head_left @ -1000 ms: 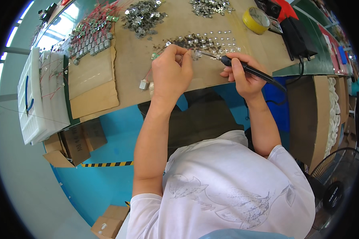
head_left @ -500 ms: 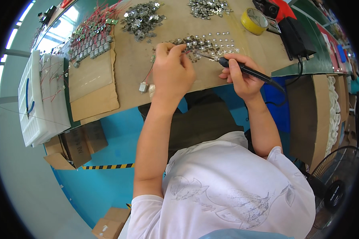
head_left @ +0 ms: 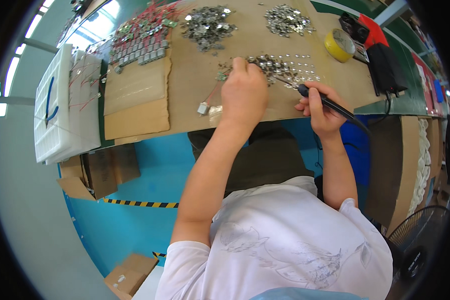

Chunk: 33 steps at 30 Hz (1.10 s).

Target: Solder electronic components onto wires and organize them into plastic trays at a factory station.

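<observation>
My left hand is closed, its knuckles up and its fingertips down at the near-left edge of the small metal pieces on the board. Whatever it pinches is hidden behind the fingers. A small silvery motor lies to its left, with a red wire running up toward a little green part beside the hand. The black handle of a soldering iron is gripped in my right hand. Its thin tip points left, over the near side of the metal pieces and apart from my left fingers.
Heaps of metal pieces lie farther back. Motors with red wires stand on cardboard at left, near a white rack. A yellow tape roll and a black corded box sit at right. A fan stands lower right.
The whole view has shifted, moving the table's contents rightward in the picture. The iron's tip has drawn away from my left fingers. The red wire at those fingertips no longer shows.
</observation>
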Motion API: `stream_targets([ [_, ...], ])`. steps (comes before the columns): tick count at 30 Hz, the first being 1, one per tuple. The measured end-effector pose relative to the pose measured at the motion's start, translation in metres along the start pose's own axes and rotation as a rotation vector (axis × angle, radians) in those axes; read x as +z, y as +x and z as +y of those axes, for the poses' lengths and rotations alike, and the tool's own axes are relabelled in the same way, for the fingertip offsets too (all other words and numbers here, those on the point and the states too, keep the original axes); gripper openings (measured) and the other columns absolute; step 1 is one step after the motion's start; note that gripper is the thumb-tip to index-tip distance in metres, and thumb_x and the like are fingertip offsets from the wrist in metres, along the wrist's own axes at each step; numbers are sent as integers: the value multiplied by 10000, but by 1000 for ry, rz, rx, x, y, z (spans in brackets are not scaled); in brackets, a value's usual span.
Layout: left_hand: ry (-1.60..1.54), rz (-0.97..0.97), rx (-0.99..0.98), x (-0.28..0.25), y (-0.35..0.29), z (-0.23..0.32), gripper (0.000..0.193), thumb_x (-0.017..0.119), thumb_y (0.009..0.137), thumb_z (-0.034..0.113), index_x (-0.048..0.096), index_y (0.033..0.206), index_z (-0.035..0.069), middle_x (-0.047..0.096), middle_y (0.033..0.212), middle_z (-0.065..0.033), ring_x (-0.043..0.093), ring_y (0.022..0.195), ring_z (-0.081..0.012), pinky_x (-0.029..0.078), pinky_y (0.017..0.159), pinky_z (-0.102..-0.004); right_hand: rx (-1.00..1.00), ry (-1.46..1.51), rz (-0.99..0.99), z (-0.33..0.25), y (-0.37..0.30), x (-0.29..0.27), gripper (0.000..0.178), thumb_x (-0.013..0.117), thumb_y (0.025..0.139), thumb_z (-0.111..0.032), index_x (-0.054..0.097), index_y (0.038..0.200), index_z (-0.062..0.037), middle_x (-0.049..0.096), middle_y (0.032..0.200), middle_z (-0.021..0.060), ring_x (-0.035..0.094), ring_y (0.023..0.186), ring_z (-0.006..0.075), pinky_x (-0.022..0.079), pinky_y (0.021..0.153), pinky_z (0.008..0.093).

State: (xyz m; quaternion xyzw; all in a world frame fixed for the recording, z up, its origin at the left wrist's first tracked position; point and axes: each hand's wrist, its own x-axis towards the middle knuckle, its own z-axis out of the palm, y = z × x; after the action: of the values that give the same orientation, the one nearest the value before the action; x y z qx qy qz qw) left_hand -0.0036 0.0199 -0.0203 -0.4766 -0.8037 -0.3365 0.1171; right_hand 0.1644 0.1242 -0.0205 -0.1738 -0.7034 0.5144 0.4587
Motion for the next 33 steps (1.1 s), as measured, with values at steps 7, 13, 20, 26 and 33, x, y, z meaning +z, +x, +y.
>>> stream_targets([
  [7, -364, 142, -159, -3, -1, -13, 85, 746, 877, 63, 703, 934, 17, 686, 889, -115, 668, 665, -223, 550, 643, -343, -4, 17, 7, -5, 4, 7, 136, 687, 958, 12, 753, 1075, 31, 727, 784, 60, 708, 655, 87, 592, 588, 228],
  [13, -342, 98, -71, -10, -1, -12, 59, 739, 860, 34, 709, 908, 20, 658, 827, -97, 628, 632, -201, 524, 619, -329, -4, -27, -40, -7, 5, 3, 130, 688, 952, 14, 750, 1064, 36, 727, 783, 56, 707, 658, 84, 584, 598, 224],
  [20, -291, -17, -17, -13, -5, -6, 47, 724, 868, 28, 688, 898, 23, 626, 979, -146, 670, 835, -360, 555, 708, -446, -48, -81, -70, -8, 7, 3, 122, 697, 937, 18, 753, 1046, 28, 719, 747, 45, 708, 636, 89, 552, 580, 213],
  [26, -234, -24, 32, -16, -5, -6, 59, 727, 873, 26, 722, 931, 33, 626, 995, -133, 671, 828, -346, 558, 722, -434, -63, -106, -78, -5, 8, 4, 124, 698, 935, 11, 753, 1045, 28, 720, 734, 45, 710, 633, 86, 545, 576, 212],
  [33, -298, 17, 41, -13, -4, -10, 80, 714, 884, 14, 719, 962, 30, 642, 936, -130, 675, 830, -339, 553, 720, -439, -63, -102, -74, -6, 7, 2, 122, 697, 931, 19, 754, 1038, 26, 722, 746, 43, 710, 635, 88, 542, 573, 210],
])
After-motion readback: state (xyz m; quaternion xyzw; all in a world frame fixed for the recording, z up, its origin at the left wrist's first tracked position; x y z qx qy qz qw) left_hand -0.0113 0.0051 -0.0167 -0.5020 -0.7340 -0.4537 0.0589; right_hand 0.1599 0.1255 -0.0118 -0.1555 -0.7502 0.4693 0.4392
